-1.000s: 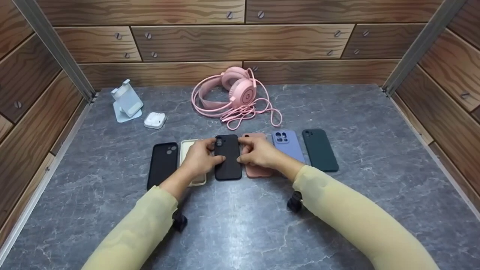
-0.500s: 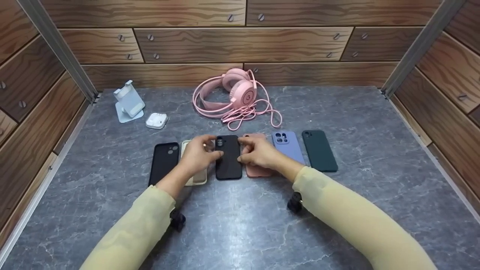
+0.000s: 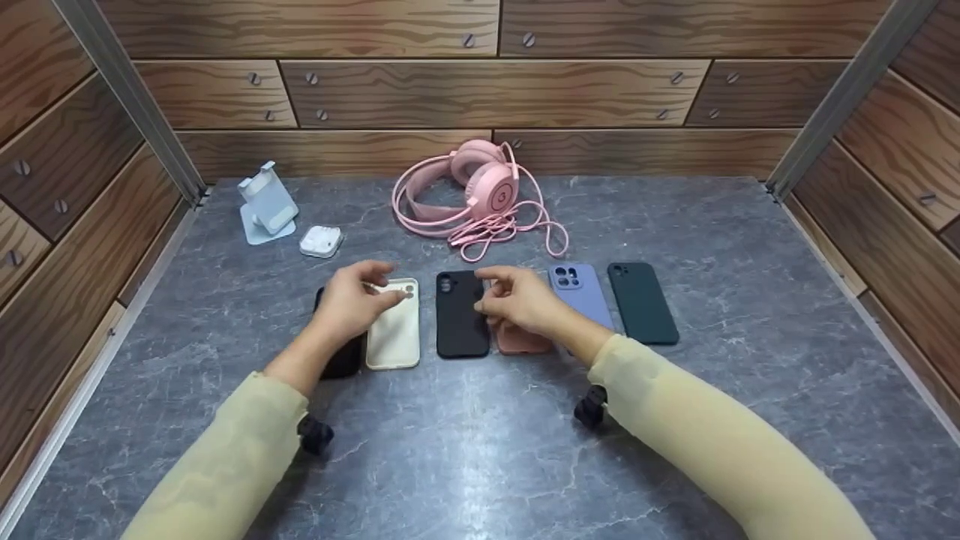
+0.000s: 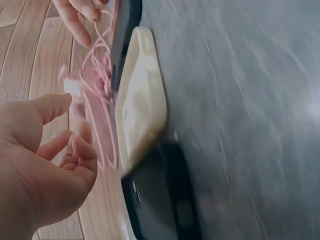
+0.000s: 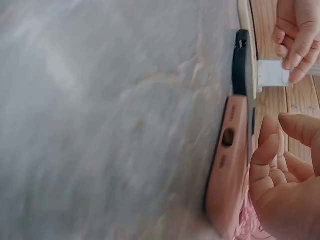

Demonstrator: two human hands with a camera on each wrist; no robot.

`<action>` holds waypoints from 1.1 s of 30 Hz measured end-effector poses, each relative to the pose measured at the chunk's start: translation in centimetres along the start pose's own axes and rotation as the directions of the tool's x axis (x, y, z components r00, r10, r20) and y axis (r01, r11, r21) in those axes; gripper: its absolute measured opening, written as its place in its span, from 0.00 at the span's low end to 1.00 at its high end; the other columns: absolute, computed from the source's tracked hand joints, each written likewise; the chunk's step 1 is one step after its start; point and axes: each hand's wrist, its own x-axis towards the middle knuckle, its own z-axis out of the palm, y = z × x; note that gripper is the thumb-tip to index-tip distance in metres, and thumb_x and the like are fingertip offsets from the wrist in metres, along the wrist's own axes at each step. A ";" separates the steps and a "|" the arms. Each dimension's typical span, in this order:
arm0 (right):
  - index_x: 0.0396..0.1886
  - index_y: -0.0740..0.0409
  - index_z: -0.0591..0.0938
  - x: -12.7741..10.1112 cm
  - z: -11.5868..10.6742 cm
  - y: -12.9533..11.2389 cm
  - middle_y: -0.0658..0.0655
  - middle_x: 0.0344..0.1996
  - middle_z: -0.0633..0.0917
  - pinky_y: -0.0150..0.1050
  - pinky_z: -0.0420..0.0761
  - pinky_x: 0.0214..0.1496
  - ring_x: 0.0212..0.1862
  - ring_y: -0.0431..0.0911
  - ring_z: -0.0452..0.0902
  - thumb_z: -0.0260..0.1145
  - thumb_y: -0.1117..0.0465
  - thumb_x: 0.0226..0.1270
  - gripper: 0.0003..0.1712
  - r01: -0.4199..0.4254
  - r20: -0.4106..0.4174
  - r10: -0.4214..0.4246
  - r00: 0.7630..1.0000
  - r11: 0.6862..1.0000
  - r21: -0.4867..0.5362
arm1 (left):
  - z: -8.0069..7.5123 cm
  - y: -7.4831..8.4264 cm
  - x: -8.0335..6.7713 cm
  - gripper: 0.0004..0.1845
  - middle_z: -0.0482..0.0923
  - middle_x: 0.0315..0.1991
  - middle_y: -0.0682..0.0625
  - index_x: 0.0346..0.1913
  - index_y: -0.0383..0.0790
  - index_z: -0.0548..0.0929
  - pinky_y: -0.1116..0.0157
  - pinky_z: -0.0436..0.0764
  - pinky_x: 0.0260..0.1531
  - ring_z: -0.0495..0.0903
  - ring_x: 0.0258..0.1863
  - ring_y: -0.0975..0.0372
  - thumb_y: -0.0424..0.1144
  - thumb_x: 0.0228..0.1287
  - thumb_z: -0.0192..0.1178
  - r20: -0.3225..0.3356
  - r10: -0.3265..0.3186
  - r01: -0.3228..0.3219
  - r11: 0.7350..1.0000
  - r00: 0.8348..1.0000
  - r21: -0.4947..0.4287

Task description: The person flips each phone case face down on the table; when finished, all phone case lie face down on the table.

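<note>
The grey surface (image 3: pixel 480 457) stretches beneath both hands, with pink headphones (image 3: pixel 491 187) beyond them. The left hand (image 3: pixel 346 304) is over the left black case (image 3: pixel 343 361) and the cream case (image 3: pixel 394 341), its thumb and fingers parted, holding nothing. The right hand (image 3: pixel 523 301) is over the pink case (image 3: pixel 521 343), its fingers loosely bent around nothing. Between the hands lies the middle black case (image 3: pixel 460 322); right of the right hand are the lavender case (image 3: pixel 581 296) and green case (image 3: pixel 643 304). Past the left hand are a pale stand (image 3: pixel 271 201) and a small white box (image 3: pixel 321 241).

The step looks like lining up the cases; the next move probably calls for a light fingertip nudge to even the gaps.
</note>
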 end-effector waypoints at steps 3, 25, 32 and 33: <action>0.66 0.62 0.73 0.1 0.7 -0.6 0.55 0.29 0.83 0.34 0.77 0.23 0.26 0.45 0.81 0.70 0.66 0.59 0.33 0.020 -0.001 -0.020 1.000 1.000 -0.003 | -0.7 -0.9 -0.2 0.24 0.80 0.42 0.38 0.56 0.31 0.80 0.63 0.76 0.39 0.77 0.38 0.55 0.35 0.56 0.70 0.000 -0.010 0.010 1.000 1.000 -0.002; 0.61 0.59 0.78 2.9 6.9 -1.6 0.47 0.31 0.85 0.32 0.78 0.37 0.34 0.39 0.79 0.74 0.57 0.59 0.30 0.141 -0.012 -0.149 0.989 0.960 -0.240 | -0.7 -4.8 -0.2 0.26 0.78 0.41 0.43 0.57 0.33 0.79 0.63 0.75 0.39 0.75 0.37 0.56 0.37 0.56 0.71 0.062 -0.071 0.068 0.996 0.996 0.052; 0.65 0.54 0.76 3.0 7.0 -1.3 0.48 0.37 0.85 0.34 0.78 0.40 0.37 0.39 0.79 0.75 0.53 0.57 0.35 0.106 0.015 -0.107 0.994 0.945 -0.310 | -0.6 -5.1 -0.2 0.29 0.76 0.41 0.43 0.59 0.33 0.78 0.62 0.74 0.36 0.73 0.36 0.56 0.37 0.55 0.72 0.082 -0.063 0.056 0.994 0.995 0.095; 0.66 0.53 0.75 3.1 7.1 -1.3 0.48 0.39 0.84 0.34 0.78 0.40 0.37 0.39 0.79 0.75 0.53 0.57 0.36 0.104 0.019 -0.103 0.995 0.941 -0.323 | -0.6 -5.2 -0.2 0.29 0.75 0.41 0.43 0.60 0.34 0.78 0.62 0.74 0.36 0.73 0.36 0.56 0.38 0.54 0.72 0.083 -0.067 0.058 0.993 0.994 0.102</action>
